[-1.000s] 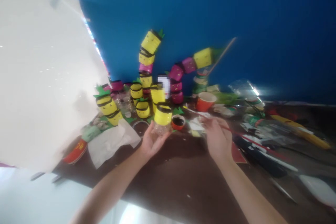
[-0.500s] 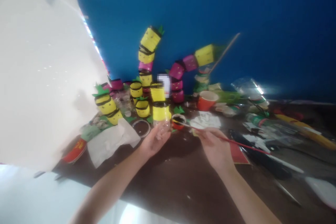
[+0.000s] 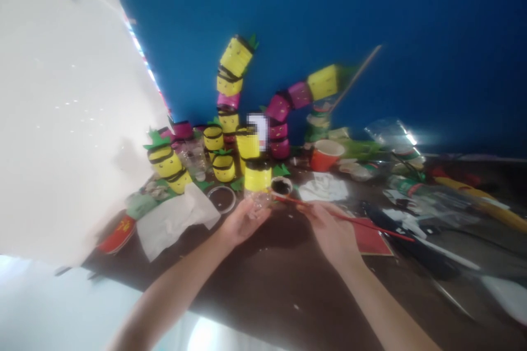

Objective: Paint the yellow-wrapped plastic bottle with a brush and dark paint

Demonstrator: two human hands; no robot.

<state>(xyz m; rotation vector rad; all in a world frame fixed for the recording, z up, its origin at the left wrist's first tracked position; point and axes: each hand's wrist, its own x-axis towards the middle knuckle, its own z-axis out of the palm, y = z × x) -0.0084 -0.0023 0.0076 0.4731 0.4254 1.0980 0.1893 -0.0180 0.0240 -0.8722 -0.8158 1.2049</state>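
Observation:
My left hand [image 3: 246,221] is closed round the clear base of a plastic bottle piece [image 3: 258,178], painted yellow with a black band near its top. A thin red-handled paintbrush [image 3: 370,225] is pinched in the fingers of my right hand [image 3: 330,226]. The brush's tip end points left, at the bottle piece's lower side; blur hides whether it touches. Just behind the brush stands a small cup of black paint [image 3: 282,186]. A crumpled white tissue [image 3: 323,187] lies beyond my right hand.
Stacked yellow and magenta painted pieces [image 3: 228,85] line the blue wall. An orange-red cup [image 3: 326,154], plastic scraps and a black tool [image 3: 411,247] lie at the right. White paper [image 3: 175,222], a round lid ring [image 3: 221,199] and a red packet [image 3: 118,235] are at the left.
My right hand has moved slightly left, taking the brush tip from over the paint cup to the lower part of the bottle piece. The bottle piece has shifted slightly right in my left hand.

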